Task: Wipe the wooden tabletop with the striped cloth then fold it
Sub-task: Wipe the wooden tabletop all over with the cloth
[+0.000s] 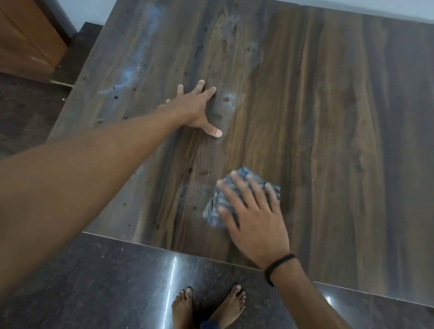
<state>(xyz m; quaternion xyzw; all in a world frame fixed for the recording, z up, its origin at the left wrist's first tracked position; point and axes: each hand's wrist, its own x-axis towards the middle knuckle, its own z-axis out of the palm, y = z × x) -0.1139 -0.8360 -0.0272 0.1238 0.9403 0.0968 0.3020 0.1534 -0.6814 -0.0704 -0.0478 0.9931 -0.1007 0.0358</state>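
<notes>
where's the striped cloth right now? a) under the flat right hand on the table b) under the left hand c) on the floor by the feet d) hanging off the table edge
a: the striped cloth lies bunched on the wooden tabletop with the right hand pressed flat on it, fingers straight, while the left hand rests spread on bare wood farther away.
</notes>
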